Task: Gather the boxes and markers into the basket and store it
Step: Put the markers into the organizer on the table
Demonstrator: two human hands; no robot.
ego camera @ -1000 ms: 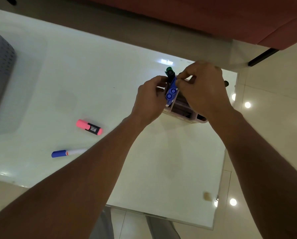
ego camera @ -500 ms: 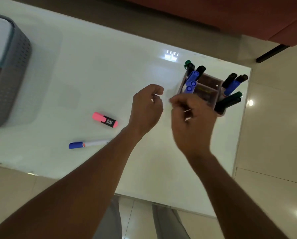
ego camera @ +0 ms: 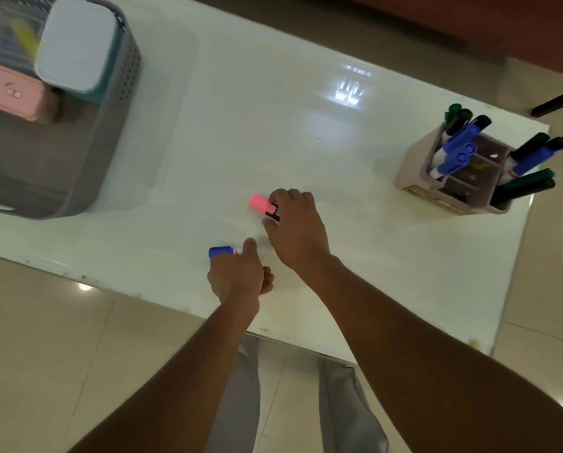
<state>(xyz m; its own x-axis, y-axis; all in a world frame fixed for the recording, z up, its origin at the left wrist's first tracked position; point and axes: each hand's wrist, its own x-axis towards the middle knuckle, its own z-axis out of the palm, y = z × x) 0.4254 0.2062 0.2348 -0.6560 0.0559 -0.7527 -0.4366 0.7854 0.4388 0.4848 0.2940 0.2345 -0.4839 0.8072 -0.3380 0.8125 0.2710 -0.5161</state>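
Both hands are down on the white counter [ego camera: 306, 132] at mid-frame. The right hand [ego camera: 298, 232] is curled over the pink highlighter [ego camera: 263, 204], fingers on the far side of its black end and thumb on the near side, the pink cap poking out toward the left; the highlighter looks to be lying on the counter. Just below and left of it, the left hand [ego camera: 237, 276] is closed round the blue-capped marker [ego camera: 220, 251], thumb laid along the top, only the blue cap showing past the knuckles. That marker sits close to the near edge of the counter. The two hands are just beside each other, apart.

Upper left of the frame, the grey perforated basket [ego camera: 123, 103] stands on the counter, well apart from the hands. Inside it, a white-lidded box [ego camera: 74, 44] rests tilted against the right wall, and a pink box [ego camera: 10, 93] lies at the left edge of the frame beside it. Something yellow shows blurred in the far corner of the basket; what it is, I cannot tell.

Over at the right of the frame, near the counter's far right corner, the grey pen holder [ego camera: 414, 171] stands upright, with blue markers [ego camera: 456, 152], black and green ones leaning out of its compartments.
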